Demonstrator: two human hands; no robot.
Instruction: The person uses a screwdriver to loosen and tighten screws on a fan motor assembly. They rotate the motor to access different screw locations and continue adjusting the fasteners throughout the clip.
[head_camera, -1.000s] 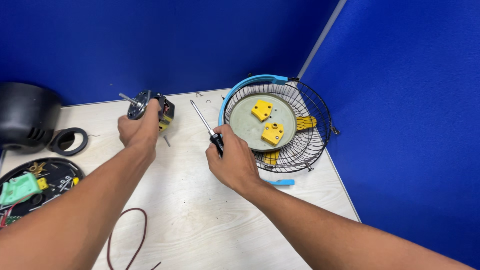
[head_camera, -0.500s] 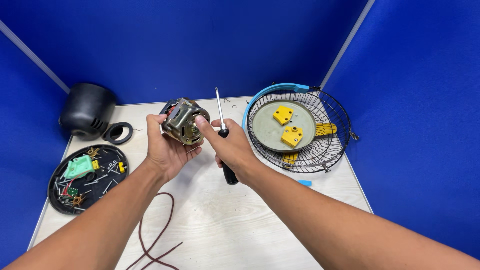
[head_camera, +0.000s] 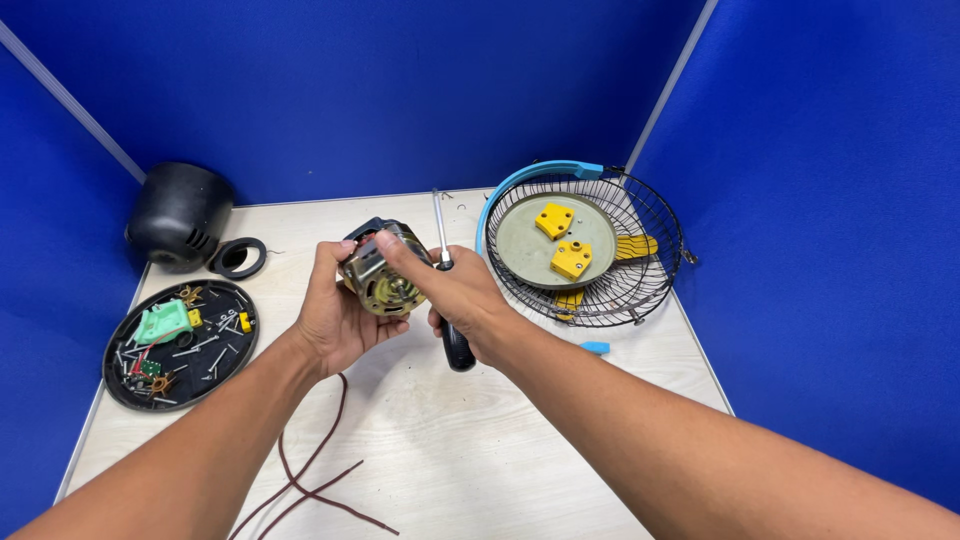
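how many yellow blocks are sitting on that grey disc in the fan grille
2: one yellow block toward the far side of the grey disc, another yellow block nearer. More yellow pieces show beneath the disc, partly hidden.

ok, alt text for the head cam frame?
Left hand holds a small electric motor while the right hand touches it and grips a black-handled screwdriver, above a pale table with a wire fan guard and a black parts tray.

Small metal fan motor (head_camera: 383, 270), brassy and silver, is up off the surface near its middle, tilted; a black-handled screwdriver (head_camera: 447, 290) stands upright just beside it, shaft pointing up.
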